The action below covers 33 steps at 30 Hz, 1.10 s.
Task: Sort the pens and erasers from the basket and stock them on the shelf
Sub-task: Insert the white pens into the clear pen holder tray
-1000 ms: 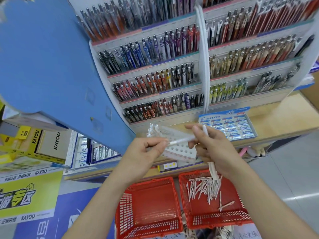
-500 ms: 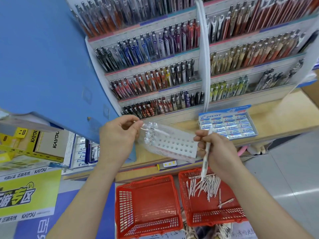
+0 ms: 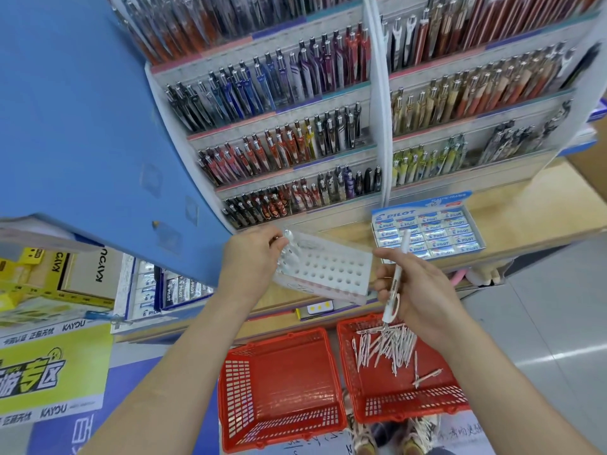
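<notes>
A clear perforated pen holder tray [image 3: 328,270] lies on the wooden shelf ledge [image 3: 525,211], with a few white pens standing in its left holes. My left hand [image 3: 253,261] pinches a white pen [image 3: 286,238] at the tray's left end. My right hand [image 3: 417,287] grips another white pen [image 3: 395,284], held upright just right of the tray. Below, the right red basket [image 3: 404,408] holds several loose white pens [image 3: 384,349]. The left red basket [image 3: 279,389] has nothing in it. A Pilot eraser box [image 3: 427,231] sits on the ledge.
Tiered pen racks [image 3: 295,133] fill the wall behind the ledge. A big blue panel [image 3: 82,126] juts out at the left. More eraser boxes [image 3: 164,290] and yellow Kayou cartons [image 3: 39,274] sit lower left. Grey floor [image 3: 542,323] lies to the right.
My left hand carried a pen from my right hand up-left to the tray's left end. My right hand lowered to the tray's right side, still holding a pen.
</notes>
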Motion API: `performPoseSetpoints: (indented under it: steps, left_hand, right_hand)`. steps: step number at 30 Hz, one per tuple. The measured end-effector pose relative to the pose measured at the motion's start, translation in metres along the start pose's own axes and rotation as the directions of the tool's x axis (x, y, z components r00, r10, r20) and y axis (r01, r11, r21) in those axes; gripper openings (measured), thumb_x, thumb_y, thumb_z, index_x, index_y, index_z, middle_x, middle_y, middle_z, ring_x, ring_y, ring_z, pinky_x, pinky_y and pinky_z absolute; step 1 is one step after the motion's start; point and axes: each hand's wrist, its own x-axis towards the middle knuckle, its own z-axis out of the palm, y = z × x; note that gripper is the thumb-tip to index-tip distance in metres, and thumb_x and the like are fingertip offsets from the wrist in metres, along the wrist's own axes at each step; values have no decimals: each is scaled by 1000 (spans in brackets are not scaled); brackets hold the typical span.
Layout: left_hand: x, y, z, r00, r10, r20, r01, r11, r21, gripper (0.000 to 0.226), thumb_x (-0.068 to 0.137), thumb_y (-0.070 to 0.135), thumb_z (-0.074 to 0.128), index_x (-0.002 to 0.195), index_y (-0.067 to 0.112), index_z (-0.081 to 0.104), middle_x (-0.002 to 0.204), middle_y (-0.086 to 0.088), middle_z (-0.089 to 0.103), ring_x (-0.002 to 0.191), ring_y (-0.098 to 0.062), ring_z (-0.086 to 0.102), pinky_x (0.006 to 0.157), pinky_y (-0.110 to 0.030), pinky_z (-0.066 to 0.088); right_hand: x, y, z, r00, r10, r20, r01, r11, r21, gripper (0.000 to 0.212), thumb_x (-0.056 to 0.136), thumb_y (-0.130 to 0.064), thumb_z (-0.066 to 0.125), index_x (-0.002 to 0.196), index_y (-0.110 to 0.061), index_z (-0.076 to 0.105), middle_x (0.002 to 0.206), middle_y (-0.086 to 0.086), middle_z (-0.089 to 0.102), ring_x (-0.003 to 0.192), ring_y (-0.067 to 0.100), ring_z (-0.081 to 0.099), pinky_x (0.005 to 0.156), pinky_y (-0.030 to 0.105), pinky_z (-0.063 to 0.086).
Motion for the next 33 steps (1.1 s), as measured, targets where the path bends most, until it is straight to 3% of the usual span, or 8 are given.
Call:
performPoseSetpoints:
  steps: [7,10,16,20,22,26,29,33]
  left_hand:
    - [6,-6,14,999,38,15,-39,995,90,12,84,23,67,85,14,74,79,0,60,82,-19,49,72,-29,37]
    - [7,-7,21,1000,17,-5,-17,994,110,15,85,25,67,90,12,74,81,6,49,84,-14,36,74,-23,27]
    - [9,-5,26,999,-35,20,32,991,133,19,86,28,65,95,13,73,84,7,46,86,-12,35,76,-24,30]
    - [-3,6,12,996,-92,-3,92,994,52,24,85,30,65,107,19,66,84,10,51,86,-15,47,76,-28,38]
    - [-14,22,0,989,-147,10,147,980,-137,15,89,30,61,100,22,68,78,15,58,75,-7,54,70,-25,44]
    - [-39,56,-12,899,-222,378,421,674,-607,17,89,22,62,97,10,70,72,1,68,62,-8,62,57,-18,50]
    - [-47,61,-12,869,-328,371,493,491,-718,10,84,9,67,93,5,69,69,-6,70,61,-15,65,58,-21,53]
    - [-44,50,-16,849,-441,292,471,379,-797,7,80,6,70,87,8,71,71,-8,72,66,-17,68,61,-21,54]
  right_hand:
    - [0,5,-3,999,-47,-3,46,987,-156,42,97,-41,45,90,-10,73,70,5,54,65,20,49,60,28,41]
    - [-1,7,-1,999,-50,6,51,994,-96,39,96,-36,47,86,-7,71,65,3,49,51,11,40,49,21,39]
    - [-7,4,3,994,-89,61,86,995,47,16,78,-16,67,87,-12,54,74,14,61,53,18,59,50,24,53]
    - [-9,0,7,997,-73,17,70,989,133,17,90,-24,57,81,-10,56,71,14,67,61,24,67,55,26,57]
    - [-11,-4,10,998,-55,14,52,982,181,29,96,-28,48,79,-7,58,73,17,69,66,26,70,57,26,57]
    - [-13,-6,15,995,-90,34,82,979,185,35,97,-29,46,82,-2,60,69,13,69,69,24,71,59,24,57]
    - [-12,-4,17,994,-92,51,83,983,162,29,94,-28,50,86,-2,63,70,10,68,68,21,70,61,24,57]
    - [-11,-1,12,988,-151,22,152,987,-50,27,74,-25,70,93,-5,66,70,9,56,57,16,57,50,22,51]
